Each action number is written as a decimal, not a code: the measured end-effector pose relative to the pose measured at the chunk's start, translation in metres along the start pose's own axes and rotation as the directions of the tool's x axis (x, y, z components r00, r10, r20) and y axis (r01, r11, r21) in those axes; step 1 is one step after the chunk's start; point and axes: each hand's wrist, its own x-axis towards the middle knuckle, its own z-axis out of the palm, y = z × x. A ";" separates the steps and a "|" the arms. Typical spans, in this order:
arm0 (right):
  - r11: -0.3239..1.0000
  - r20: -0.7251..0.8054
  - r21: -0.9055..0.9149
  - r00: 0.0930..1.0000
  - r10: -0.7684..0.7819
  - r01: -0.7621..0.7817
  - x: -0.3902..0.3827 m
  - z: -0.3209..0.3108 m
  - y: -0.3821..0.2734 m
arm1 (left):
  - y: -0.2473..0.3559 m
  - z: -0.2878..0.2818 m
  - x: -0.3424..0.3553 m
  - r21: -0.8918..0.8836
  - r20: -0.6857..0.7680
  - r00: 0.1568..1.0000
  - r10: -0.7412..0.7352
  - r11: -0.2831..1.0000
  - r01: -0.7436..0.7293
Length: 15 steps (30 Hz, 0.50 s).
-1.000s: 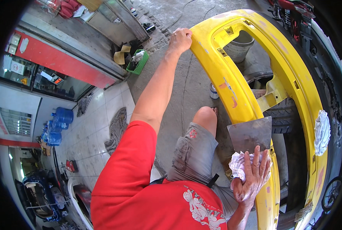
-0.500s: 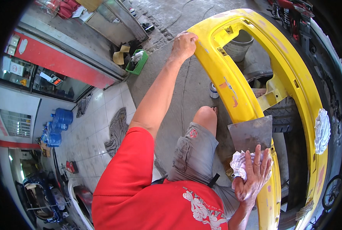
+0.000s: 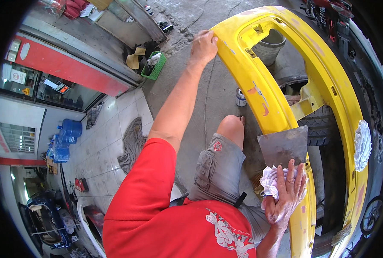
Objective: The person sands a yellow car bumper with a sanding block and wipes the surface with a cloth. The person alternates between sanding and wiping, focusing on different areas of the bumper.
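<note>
A yellow bumper (image 3: 260, 103) with pinkish and scuffed patches stands at the right of the head view. My left hand (image 3: 204, 45), arm stretched out, has its fingers closed on the bumper's upper left corner. Lower down, a square, smudged metal plate (image 3: 281, 142) lies against the yellow strip. My right hand (image 3: 286, 191) presses a crumpled white cloth (image 3: 271, 180) at the plate's lower edge, fingers laid over it. Another white cloth (image 3: 362, 145) sits on the bumper's outer rail at the far right.
Grey bucket (image 3: 269, 48) and tyre (image 3: 315, 125) show through the bumper. A small can (image 3: 241, 99) stands near my bare knee. To the left are a green basket (image 3: 154, 66), rags on tiles (image 3: 131, 146), blue water jugs (image 3: 69, 133) and car parts (image 3: 47, 219). A motorbike (image 3: 329, 21) is at upper right.
The bumper, plate and both hands sit slightly higher in the picture, the plate a little further right. My left hand keeps its grip, shifted slightly; the right stays on the cloth.
</note>
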 end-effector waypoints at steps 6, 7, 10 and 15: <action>1.000 0.000 0.010 1.000 0.007 -0.007 0.000 -0.002 -0.001 | 0.046 0.002 -0.084 -0.179 0.050 0.993 -0.111 0.977 0.118; 1.000 0.007 0.004 1.000 0.016 -0.016 0.001 -0.002 -0.002 | 0.053 -0.002 -0.102 -0.180 0.062 0.996 -0.063 0.981 0.074; 1.000 0.005 -0.010 1.000 -0.003 0.003 0.001 -0.002 -0.002 | 0.061 -0.012 -0.133 -0.183 0.087 0.994 0.069 0.982 -0.052; 0.999 0.001 -0.031 1.000 -0.016 0.016 0.001 -0.002 -0.002 | 0.040 -0.012 -0.100 -0.189 0.086 0.996 0.012 0.982 0.004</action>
